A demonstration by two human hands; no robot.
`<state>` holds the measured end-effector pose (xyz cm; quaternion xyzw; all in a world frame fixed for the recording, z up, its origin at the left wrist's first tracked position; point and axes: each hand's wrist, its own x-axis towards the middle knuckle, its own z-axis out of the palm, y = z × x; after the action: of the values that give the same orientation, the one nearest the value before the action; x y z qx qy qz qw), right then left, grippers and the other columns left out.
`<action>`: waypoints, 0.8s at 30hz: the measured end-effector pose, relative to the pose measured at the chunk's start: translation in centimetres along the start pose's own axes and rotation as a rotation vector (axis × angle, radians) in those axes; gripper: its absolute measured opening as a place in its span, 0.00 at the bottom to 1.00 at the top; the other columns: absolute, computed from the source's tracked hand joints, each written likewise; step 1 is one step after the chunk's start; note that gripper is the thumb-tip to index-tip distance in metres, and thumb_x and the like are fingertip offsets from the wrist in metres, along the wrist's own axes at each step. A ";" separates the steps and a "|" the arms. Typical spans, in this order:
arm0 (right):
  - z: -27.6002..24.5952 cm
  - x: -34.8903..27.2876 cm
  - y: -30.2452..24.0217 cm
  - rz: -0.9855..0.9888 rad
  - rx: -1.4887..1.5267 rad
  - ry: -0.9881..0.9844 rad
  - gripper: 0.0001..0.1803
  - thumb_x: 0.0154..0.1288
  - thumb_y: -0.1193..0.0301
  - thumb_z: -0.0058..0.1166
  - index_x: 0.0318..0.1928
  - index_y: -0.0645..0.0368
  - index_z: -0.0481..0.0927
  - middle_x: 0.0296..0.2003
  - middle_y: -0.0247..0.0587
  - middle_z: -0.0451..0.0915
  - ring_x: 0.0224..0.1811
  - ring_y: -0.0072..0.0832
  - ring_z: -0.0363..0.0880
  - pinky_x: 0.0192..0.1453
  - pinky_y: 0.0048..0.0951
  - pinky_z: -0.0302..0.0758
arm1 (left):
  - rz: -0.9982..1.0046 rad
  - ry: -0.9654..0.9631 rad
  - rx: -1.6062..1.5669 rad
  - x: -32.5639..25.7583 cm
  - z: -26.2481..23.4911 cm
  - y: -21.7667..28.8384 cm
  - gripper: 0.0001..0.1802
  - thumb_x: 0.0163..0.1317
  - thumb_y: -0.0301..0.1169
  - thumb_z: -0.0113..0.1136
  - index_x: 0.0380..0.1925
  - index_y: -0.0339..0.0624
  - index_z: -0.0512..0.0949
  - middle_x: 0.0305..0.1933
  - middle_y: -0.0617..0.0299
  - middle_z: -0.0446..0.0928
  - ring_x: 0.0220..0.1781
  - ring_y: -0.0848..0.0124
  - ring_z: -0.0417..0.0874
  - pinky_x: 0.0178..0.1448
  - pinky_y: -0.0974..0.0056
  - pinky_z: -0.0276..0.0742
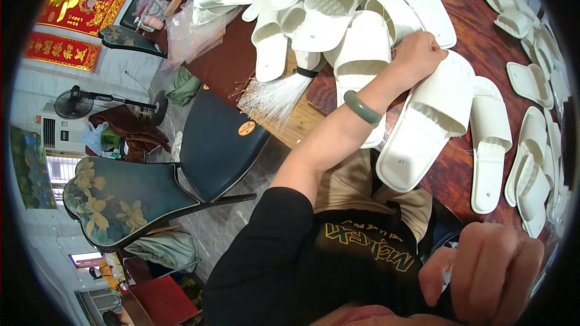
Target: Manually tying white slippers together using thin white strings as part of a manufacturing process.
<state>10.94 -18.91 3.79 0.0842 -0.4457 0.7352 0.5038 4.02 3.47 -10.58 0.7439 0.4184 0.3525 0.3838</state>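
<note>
The left hand [418,54] reaches across the dark wooden desk [477,42], its fingers clamped on the upper edge of a white slipper [432,118]. This slipper lies sole-up and tilted, its near end overhanging the desk's near edge above the person's lap. A green bangle [361,107] sits on the left wrist.

The right hand [489,274] is at the near right, close to the camera and below the desk edge. Its fingers are curled together; whether they hold anything cannot be determined.

A second white slipper [488,157] lies just right of the held one. A large heap of white slippers [326,18] occupies the far centre of the desk, touching the left hand's knuckles. Further slippers are set in rows [538,145] along the right side. A bundle of clear plastic fasteners [275,98] lies on a pale board at the desk's left corner. A dark blue chair [211,145] with a floral backrest stands to the left.
</note>
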 end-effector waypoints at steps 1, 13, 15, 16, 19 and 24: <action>0.6 -0.1 0.5 -0.001 0.000 -0.001 0.07 0.57 0.61 0.59 0.25 0.45 0.80 0.30 0.25 0.67 0.36 0.22 0.64 0.47 0.28 0.65 | 0.001 0.000 0.001 0.0 -0.1 0.0 0.13 0.51 0.34 0.62 0.23 0.31 0.79 0.21 0.55 0.78 0.24 0.70 0.78 0.33 0.65 0.74; -1.7 2.3 -1.5 0.104 -0.108 -0.354 0.07 0.56 0.59 0.60 0.27 0.44 0.81 0.31 0.24 0.68 0.36 0.21 0.63 0.47 0.29 0.64 | -0.006 -0.004 -0.014 0.2 0.2 -0.3 0.13 0.50 0.34 0.63 0.23 0.31 0.79 0.21 0.55 0.78 0.25 0.70 0.78 0.33 0.65 0.73; -0.9 1.6 -2.1 0.153 -0.051 -0.171 0.06 0.56 0.60 0.61 0.27 0.44 0.81 0.33 0.23 0.68 0.40 0.21 0.62 0.47 0.27 0.63 | -0.005 -0.001 0.012 0.4 0.1 0.0 0.15 0.51 0.35 0.62 0.23 0.30 0.79 0.20 0.52 0.77 0.24 0.65 0.78 0.33 0.63 0.74; -0.2 2.3 -3.1 0.156 -0.048 -0.182 0.06 0.56 0.60 0.61 0.27 0.44 0.81 0.33 0.23 0.68 0.40 0.21 0.62 0.47 0.27 0.63 | -0.005 0.010 0.017 0.4 0.0 -0.2 0.15 0.51 0.35 0.62 0.23 0.30 0.79 0.20 0.52 0.77 0.24 0.65 0.78 0.33 0.63 0.74; 1.4 2.4 -5.3 0.380 -0.088 -0.038 0.06 0.56 0.63 0.62 0.34 0.45 0.82 0.40 0.24 0.66 0.44 0.21 0.59 0.52 0.32 0.63 | 0.101 0.164 0.046 0.3 -0.8 0.0 0.19 0.57 0.39 0.54 0.26 0.29 0.78 0.24 0.47 0.78 0.29 0.58 0.79 0.38 0.60 0.73; 0.7 -0.4 -2.3 -0.206 -0.879 0.437 0.05 0.56 0.74 0.55 0.34 0.59 0.75 0.33 0.36 0.72 0.36 0.29 0.71 0.38 0.28 0.70 | 0.227 0.215 -0.271 0.3 -0.5 1.9 0.27 0.69 0.44 0.33 0.35 0.30 0.75 0.26 0.49 0.74 0.32 0.55 0.75 0.44 0.59 0.68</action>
<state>12.80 -19.51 5.26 -0.2485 -0.5867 0.4245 0.6433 4.36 3.23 -8.62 0.6858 0.3192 0.5241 0.3914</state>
